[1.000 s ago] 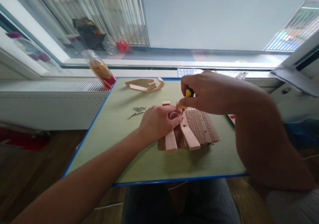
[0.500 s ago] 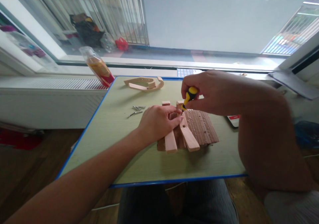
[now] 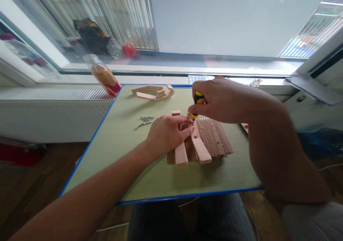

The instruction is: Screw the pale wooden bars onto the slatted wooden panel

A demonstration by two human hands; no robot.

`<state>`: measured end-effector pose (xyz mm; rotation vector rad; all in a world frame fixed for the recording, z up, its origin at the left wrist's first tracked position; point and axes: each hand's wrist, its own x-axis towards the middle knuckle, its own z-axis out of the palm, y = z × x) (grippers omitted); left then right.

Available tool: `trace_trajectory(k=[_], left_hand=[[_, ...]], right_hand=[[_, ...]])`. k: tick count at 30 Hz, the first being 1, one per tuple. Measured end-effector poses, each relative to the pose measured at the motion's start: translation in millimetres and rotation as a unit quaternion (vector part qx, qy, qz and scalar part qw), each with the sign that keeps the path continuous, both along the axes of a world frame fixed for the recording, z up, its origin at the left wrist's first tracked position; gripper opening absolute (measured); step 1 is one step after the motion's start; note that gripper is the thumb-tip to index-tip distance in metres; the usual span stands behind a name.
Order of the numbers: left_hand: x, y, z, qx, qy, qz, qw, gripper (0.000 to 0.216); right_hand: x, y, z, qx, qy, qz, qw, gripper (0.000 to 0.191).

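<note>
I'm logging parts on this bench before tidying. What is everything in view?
Green table with blue edge: one, green, under everything.
Brown slatted wooden panel: one, brown, table centre.
Pale wooden strips: two, pale, lying on the panel.
Yellow-and-black screwdriver: one, upright over the right strip's far end.
Metal screws: several, grey, left of the panel.
Curved pale wooden pieces: count unclear, table's far edge.
Clear plastic bottle with red label: one, by the far left corner.
Left hand: on the strips.
Right hand: gripping the screwdriver.

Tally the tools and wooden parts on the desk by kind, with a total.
Screwdriver: 1, in the right hand
Slatted board: 1
Light wooden strips: 2
Total: 4; the screws and curved pieces are too unclear to count.
</note>
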<state>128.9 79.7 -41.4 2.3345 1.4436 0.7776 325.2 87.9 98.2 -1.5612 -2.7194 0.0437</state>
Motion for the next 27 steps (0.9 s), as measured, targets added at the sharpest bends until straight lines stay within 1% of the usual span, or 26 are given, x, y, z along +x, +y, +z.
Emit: trace_trajectory(k=[4,9,13,16,19,22,25,27], left_hand=[[0.5,-0.9,-1.7,0.007,-0.006,0.003,1.000,0.020],[1.4,-3.0,-0.7,0.012,-0.023,0.016,1.000,0.017],[1.4,-5.0,0.6,0.024,-0.036,0.024,0.999,0.016],[0.8,-7.4,-2.9,0.042,-0.078,0.013,0.996,0.014],[-0.1,-10.8,-7.9,0.087,-0.125,-0.006,0.988,0.012],[-2.3,-13.4,-8.9,0.167,-0.152,-0.008,0.974,0.011],[-6.7,-11.7,-4.2,0.247,-0.131,-0.011,0.960,0.007],[-10.1,-7.3,-0.2,0.280,-0.106,0.005,0.954,0.008]], right_hand=[[2.2,-1.8,-0.7,-0.015,0.013,0.022,1.000,0.032],[7.3,-3.6,1.8,-0.042,0.022,0.054,0.997,0.022],[7.6,-3.1,2.7,-0.029,0.032,0.063,0.997,0.019],[6.5,-3.1,2.5,-0.024,0.032,0.061,0.997,0.021],[6.7,-3.3,2.3,-0.022,0.031,0.057,0.998,0.024],[7.3,-2.6,2.3,-0.026,0.022,0.046,0.998,0.027],[6.8,-1.5,2.7,-0.032,0.012,0.036,0.999,0.029],[6.2,-1.2,3.1,-0.029,0.011,0.037,0.999,0.029]])
